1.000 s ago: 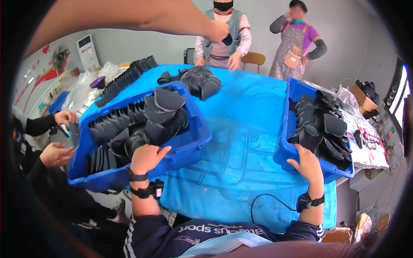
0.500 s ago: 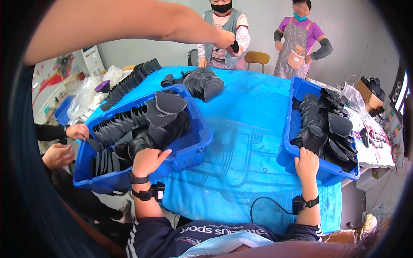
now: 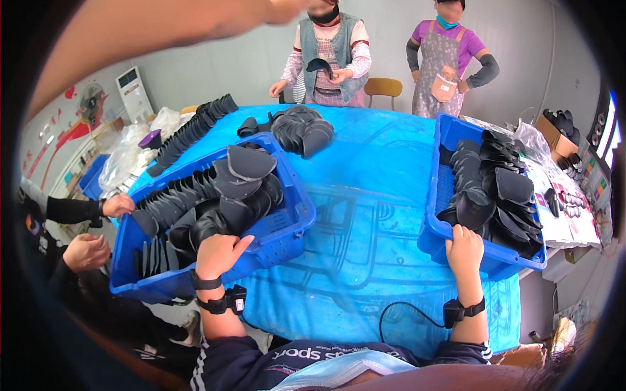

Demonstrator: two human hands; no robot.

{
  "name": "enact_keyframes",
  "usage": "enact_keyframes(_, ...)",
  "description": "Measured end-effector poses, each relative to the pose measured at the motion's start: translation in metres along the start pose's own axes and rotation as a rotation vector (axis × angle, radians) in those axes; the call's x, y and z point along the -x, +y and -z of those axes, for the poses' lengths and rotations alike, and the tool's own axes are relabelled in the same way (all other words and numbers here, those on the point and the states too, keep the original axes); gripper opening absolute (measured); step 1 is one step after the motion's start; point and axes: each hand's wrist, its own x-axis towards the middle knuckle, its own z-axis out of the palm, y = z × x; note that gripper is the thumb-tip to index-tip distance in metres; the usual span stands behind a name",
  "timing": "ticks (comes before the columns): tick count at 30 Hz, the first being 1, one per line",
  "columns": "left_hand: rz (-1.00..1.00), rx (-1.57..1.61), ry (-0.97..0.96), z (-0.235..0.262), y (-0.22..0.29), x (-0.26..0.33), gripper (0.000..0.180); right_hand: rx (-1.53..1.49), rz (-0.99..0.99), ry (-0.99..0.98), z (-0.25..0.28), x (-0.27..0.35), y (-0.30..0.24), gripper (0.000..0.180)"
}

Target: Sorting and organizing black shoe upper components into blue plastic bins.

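Observation:
My left hand (image 3: 220,255) is hooked over the near rim of the left blue crate (image 3: 280,242), thumb stretched out and fingertips hidden. My right hand (image 3: 465,247) is closed over the near left corner of the right blue crate (image 3: 428,238). Both crates hold many black curved pieces (image 3: 246,161), rounded like cap brims, some in tight rows and some heaped loosely. Dark bands with small boxes circle both my wrists, and a black cable (image 3: 405,302) runs to the right one. Whether my left fingers touch the pieces inside, I cannot tell.
A blue-covered table (image 3: 365,195) bears a pile of black pieces (image 3: 303,129) and a long row (image 3: 195,130). Across it, one person holds a black piece (image 3: 319,66); another stands in an apron (image 3: 435,68). Someone's hands (image 3: 88,253) are by the left crate. Another person's forearm (image 3: 163,45) crosses above.
The black piece at the far side is now in the person's hand alone; the reaching forearm has drawn away from it toward the upper left. My hands stay on the crates.

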Motion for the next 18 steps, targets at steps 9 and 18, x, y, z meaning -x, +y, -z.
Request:
enact_keyframes(9, -0.367, -0.040, 0.191, -0.007, 0.055, -0.005, 0.051, -0.002, -0.017, 0.042, -0.001, 0.001, -0.001, 0.013)
enact_keyframes(18, -0.267, -0.183, 0.089, -0.048, 0.091, -0.042, 0.056, -0.016, 0.003, 0.040, -0.002, 0.000, 0.000, 0.013)
